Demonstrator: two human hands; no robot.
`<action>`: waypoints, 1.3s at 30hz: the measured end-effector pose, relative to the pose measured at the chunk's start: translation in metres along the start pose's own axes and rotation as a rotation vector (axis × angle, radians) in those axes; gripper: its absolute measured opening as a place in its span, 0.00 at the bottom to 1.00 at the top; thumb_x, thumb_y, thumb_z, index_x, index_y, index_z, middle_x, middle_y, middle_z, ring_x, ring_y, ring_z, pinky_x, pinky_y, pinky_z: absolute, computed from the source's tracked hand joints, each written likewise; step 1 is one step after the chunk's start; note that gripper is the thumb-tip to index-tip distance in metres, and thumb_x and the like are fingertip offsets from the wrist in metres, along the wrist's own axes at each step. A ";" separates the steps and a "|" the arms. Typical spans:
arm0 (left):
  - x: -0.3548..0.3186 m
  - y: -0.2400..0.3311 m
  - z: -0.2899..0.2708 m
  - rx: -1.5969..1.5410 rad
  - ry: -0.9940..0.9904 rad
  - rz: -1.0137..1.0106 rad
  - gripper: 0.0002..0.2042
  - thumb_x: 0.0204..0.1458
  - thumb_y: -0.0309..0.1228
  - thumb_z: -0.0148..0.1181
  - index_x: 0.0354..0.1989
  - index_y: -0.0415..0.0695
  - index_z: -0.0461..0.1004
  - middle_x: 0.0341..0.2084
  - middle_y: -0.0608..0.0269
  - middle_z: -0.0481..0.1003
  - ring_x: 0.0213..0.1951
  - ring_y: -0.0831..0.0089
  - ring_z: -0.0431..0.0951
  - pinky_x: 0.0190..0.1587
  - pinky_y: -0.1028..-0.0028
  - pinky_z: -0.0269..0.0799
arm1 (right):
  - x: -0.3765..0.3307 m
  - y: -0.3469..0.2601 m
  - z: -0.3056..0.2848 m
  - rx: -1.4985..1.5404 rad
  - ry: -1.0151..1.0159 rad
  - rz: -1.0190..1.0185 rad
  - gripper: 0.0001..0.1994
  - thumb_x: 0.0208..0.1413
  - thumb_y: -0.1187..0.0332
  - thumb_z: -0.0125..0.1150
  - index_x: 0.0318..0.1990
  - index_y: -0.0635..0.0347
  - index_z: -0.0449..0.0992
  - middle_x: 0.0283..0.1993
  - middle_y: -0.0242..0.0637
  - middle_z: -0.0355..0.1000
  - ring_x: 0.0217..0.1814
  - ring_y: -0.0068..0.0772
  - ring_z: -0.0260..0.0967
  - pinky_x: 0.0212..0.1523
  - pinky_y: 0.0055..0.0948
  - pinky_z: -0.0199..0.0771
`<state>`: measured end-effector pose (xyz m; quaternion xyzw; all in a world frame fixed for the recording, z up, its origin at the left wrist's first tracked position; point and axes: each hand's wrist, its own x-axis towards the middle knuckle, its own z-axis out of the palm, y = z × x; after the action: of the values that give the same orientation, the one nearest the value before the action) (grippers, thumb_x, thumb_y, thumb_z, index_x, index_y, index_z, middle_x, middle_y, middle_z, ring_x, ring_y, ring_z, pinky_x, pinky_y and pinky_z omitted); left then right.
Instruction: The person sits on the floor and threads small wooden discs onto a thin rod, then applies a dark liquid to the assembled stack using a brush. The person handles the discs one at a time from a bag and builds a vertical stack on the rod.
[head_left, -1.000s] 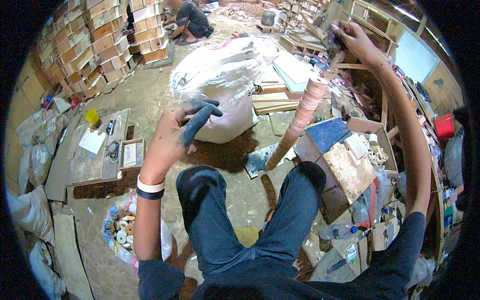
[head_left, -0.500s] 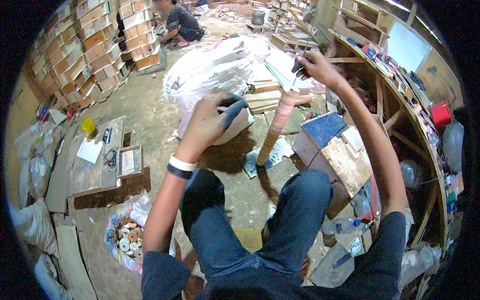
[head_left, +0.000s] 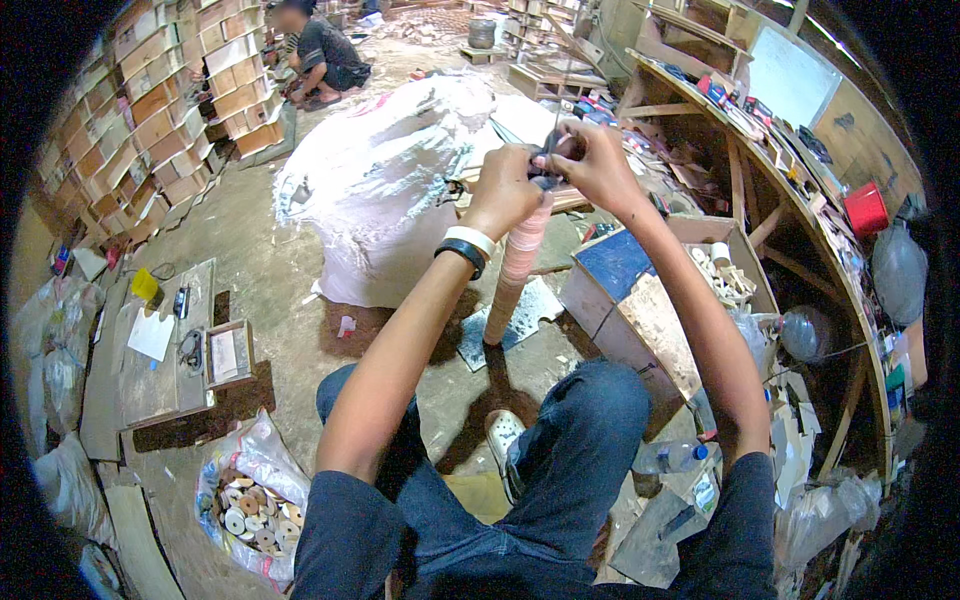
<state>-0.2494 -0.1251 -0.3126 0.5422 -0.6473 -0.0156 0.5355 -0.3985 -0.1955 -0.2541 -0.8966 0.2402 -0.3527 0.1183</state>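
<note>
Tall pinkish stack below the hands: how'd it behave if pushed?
The stack would probably tip readily, being tall and narrow. It may move as one, its layers lining up in a column. The wider plate beneath might steady it somewhat.

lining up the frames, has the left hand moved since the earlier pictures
Yes, the left hand has moved rightward, close to the top of the standing disc column, having been well left of it.

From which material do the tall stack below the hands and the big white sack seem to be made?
The tall stack: probably unfinished wood, from its matte, pinkish, ringed layers.
The big white sack: likely plastic, perhaps woven and slightly shiny, from its bright, creased surface.
</note>
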 end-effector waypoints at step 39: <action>0.015 -0.034 0.017 0.342 -0.033 0.362 0.06 0.48 0.20 0.63 0.34 0.34 0.73 0.29 0.42 0.76 0.33 0.41 0.77 0.36 0.54 0.72 | -0.428 0.155 0.070 -0.457 -0.512 0.236 0.26 0.55 0.78 0.54 0.60 0.38 0.72 0.60 0.51 0.64 0.59 0.54 0.66 0.54 0.44 0.75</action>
<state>-0.2351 -0.1593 -0.3302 0.4997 -0.7360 0.1815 0.4192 -0.6763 -0.1049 -0.6106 -0.9252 0.3774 -0.0378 0.0110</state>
